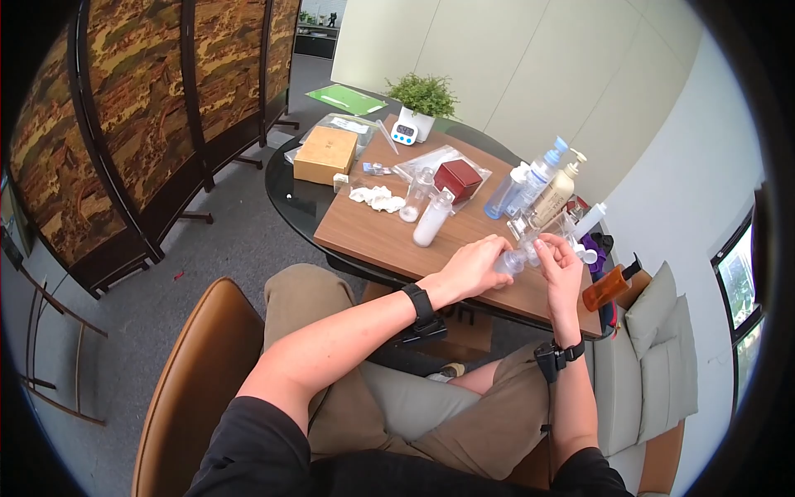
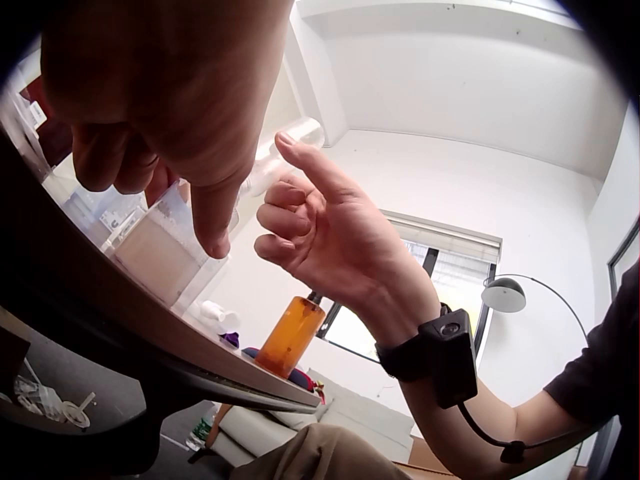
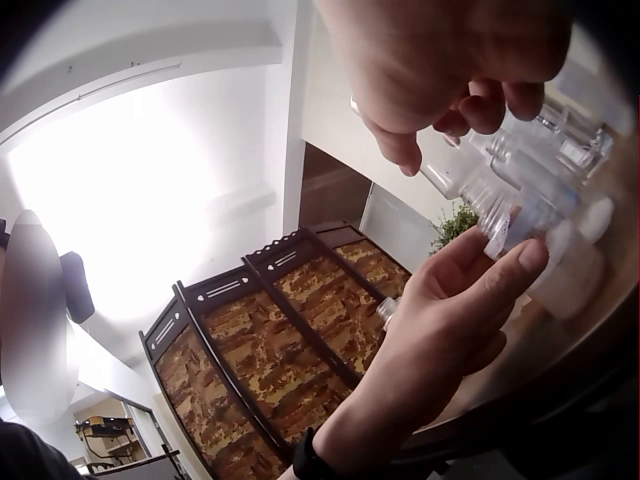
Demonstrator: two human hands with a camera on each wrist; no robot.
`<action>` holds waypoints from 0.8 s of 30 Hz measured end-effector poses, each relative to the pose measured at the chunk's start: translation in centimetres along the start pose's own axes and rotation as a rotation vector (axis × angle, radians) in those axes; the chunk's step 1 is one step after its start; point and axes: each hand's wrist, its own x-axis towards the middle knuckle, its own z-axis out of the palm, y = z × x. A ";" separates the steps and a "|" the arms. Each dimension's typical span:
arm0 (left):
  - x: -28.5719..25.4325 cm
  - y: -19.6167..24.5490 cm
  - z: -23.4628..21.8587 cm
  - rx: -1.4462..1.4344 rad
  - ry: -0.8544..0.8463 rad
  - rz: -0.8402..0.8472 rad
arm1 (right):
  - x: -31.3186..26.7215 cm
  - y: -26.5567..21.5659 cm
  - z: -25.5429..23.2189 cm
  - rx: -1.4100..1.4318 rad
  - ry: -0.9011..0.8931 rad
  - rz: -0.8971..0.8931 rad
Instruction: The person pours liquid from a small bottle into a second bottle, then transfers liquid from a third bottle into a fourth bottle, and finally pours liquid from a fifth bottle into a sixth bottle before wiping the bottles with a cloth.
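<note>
A clear bottle lies tilted in the fingers of my left hand, low over the table's near edge. Close against its neck, my right hand pinches a clear piece. In the right wrist view, the left hand holds the bottle below its ridged neck, and the right hand is above it. A clear cylinder reaches past the thumb of the right hand in the left wrist view; the left hand hides much of the bottle.
On the table stand a white-filled bottle, a clear bottle, a red box and crumpled tissue. Farther back are a cardboard box, timer and plant. Pump bottles and an amber bottle are rightward.
</note>
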 end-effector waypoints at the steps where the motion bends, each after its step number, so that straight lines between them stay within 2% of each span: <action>1: 0.0 0.0 0.0 -0.001 0.000 -0.003 | 0.0 0.1 0.0 0.000 0.000 0.000; 12: -0.1 0.2 -0.2 0.006 -0.004 -0.007 | -0.5 -0.5 0.6 -0.111 -0.053 -0.096; 24: 0.0 0.1 -0.1 0.017 0.002 -0.004 | -0.3 0.3 0.2 -0.095 -0.034 -0.074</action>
